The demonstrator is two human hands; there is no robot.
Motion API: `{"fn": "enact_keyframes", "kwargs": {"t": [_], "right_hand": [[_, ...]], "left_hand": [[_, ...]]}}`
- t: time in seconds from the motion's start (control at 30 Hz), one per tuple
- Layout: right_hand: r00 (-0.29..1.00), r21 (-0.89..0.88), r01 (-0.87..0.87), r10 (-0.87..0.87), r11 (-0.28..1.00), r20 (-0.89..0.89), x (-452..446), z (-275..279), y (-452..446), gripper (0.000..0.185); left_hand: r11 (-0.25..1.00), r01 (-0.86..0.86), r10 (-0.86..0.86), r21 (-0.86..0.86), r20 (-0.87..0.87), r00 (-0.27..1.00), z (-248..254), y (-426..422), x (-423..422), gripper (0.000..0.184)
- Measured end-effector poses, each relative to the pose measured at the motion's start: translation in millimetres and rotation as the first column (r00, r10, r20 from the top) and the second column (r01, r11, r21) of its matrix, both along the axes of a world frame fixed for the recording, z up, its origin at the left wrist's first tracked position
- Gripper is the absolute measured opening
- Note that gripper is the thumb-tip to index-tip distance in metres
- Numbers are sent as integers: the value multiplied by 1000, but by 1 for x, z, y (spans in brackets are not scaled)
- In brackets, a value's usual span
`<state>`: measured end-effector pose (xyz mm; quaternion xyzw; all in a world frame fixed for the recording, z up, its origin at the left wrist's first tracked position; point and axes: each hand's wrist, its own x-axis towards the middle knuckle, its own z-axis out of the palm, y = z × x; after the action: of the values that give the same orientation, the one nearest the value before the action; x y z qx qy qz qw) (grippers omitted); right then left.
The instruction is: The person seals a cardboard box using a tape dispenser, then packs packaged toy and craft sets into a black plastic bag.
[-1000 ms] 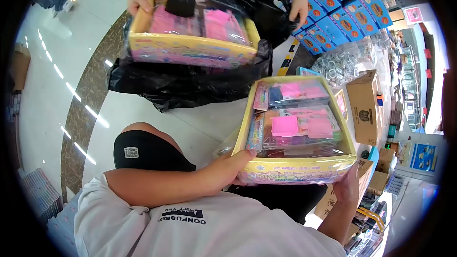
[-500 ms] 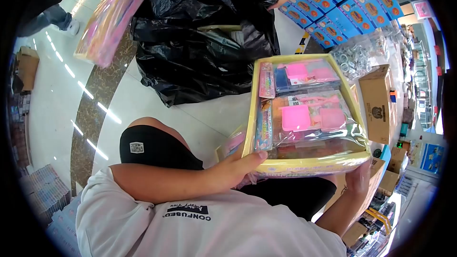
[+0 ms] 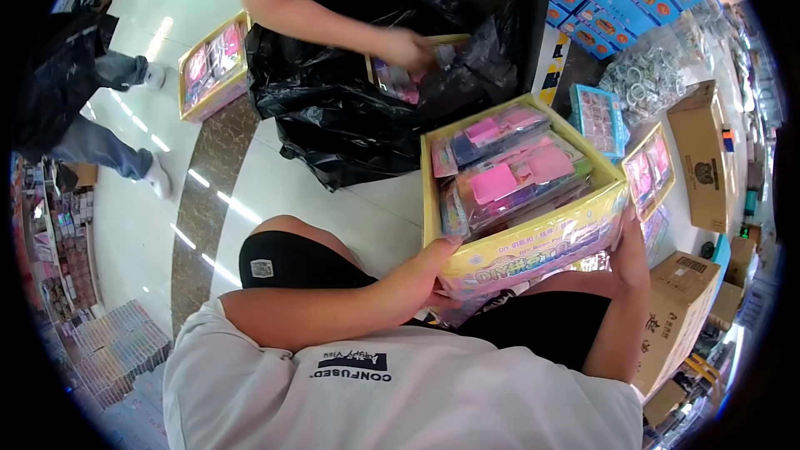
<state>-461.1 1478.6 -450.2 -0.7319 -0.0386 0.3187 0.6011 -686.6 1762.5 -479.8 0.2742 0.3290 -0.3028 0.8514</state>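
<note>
A yellow display box [image 3: 533, 229] of DIY craft kits is held tilted above my lap, its printed front turned toward me. My left hand [image 3: 427, 271] grips its near left corner, thumb on the rim and fingers underneath. At the right end, my right hand [image 3: 629, 242] clasps the side, with its fingers partly hidden. Inside the box lie packets with pink plastic pieces [image 3: 521, 173] under clear wrap. Beyond it, another person's hand [image 3: 408, 50] reaches into a black plastic bag [image 3: 342, 137], over a second kit box [image 3: 392, 82] lying there.
On the floor at the left stands a similar kit box [image 3: 218, 67]. Blue cartons [image 3: 617, 8] are stacked at the back right, near a heap of clear-bagged rings [image 3: 642, 83]. Cardboard boxes [image 3: 679, 304] stand to my right. Someone in jeans [image 3: 108, 146] is at the far left.
The box in my hands has tipped so its printed front shows. The other person's kit box has gone to the floor at the left, and that person's arm now reaches into the bag.
</note>
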Motion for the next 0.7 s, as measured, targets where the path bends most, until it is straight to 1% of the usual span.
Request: {"fn": "enact_keyframes", "kwargs": {"t": [0.03,0.07,0.13,0.17,0.2,0.23,0.3,0.33,0.43,0.53,0.57,0.63,0.67,0.7], "right_hand": [[1000,5,-16,16,1000,1,2,6,11,72],[992,-60,68,-61,996,113,-4,11,26,64],[996,-42,-46,49,998,73,10,18,23,55],[993,-36,-104,105,994,58,15,19,23,51],[987,11,-3,1,1000,162,10,14,36,36],[984,-64,-25,36,998,175,11,8,36,38],[975,-216,-64,107,974,196,13,2,34,41],[988,-167,-67,88,984,124,15,7,34,23],[985,-229,-53,89,972,151,17,11,38,23],[982,-246,-52,95,968,166,19,10,37,26],[981,-249,-53,97,967,170,21,9,37,26],[985,-181,-26,56,983,162,24,3,32,25],[987,-149,-15,38,989,155,26,1,32,25],[982,-141,5,22,990,189,25,-3,34,26]], "left_hand": [[1000,-21,21,-13,23,1000,6,2,4,70],[998,-34,34,-54,14,999,9,2,7,70],[988,-64,64,-143,-5,998,10,4,12,69],[986,-22,20,-166,-10,1000,9,6,14,69],[981,19,-22,-191,-12,1000,7,9,16,68],[974,59,-63,-218,-12,998,7,9,17,68],[977,79,-91,-197,-56,994,6,6,18,67],[979,88,-104,-186,-75,992,5,4,19,67],[974,151,-164,-171,-68,984,-5,0,18,67],[968,176,-177,-181,7,984,-9,4,15,71],[958,213,-215,-193,11,977,-11,4,14,74],[934,283,-285,-216,25,958,-15,2,12,79],[934,291,-289,-207,40,957,-15,3,13,81],[934,298,-293,-195,56,955,-16,4,12,84]]}}
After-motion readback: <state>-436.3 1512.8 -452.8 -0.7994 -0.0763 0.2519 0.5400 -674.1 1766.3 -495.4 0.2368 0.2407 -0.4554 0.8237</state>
